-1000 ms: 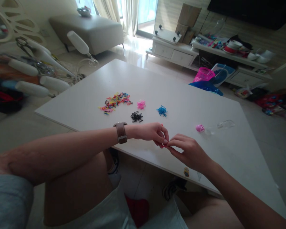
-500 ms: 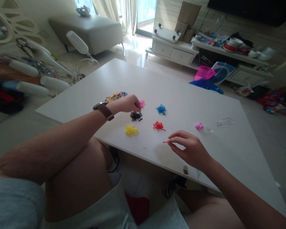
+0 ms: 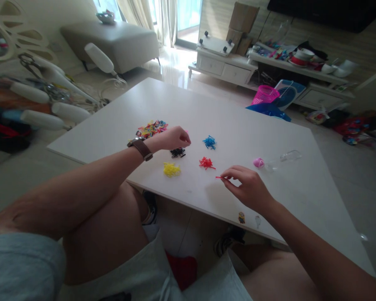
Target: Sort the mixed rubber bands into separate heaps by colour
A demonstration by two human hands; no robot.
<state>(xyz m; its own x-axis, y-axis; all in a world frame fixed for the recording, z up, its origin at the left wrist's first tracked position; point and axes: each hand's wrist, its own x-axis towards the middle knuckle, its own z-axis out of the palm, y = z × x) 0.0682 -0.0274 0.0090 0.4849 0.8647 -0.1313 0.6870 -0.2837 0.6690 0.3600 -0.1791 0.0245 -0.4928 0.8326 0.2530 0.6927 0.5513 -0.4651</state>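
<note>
Red band [image 3: 217,177] tight in grip of right hand [image 3: 251,186]; left hand [image 3: 174,137], grip unclear, no longer alongside.

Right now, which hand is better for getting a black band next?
Probably the left hand: it looks right by the black pile. The right hand is farther from that pile and pinches a red band.

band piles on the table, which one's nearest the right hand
The red pile, just beyond the red band that the right hand pinches. The blue pile, yellow pile, black pile and multicoloured pile lie farther off.
</note>
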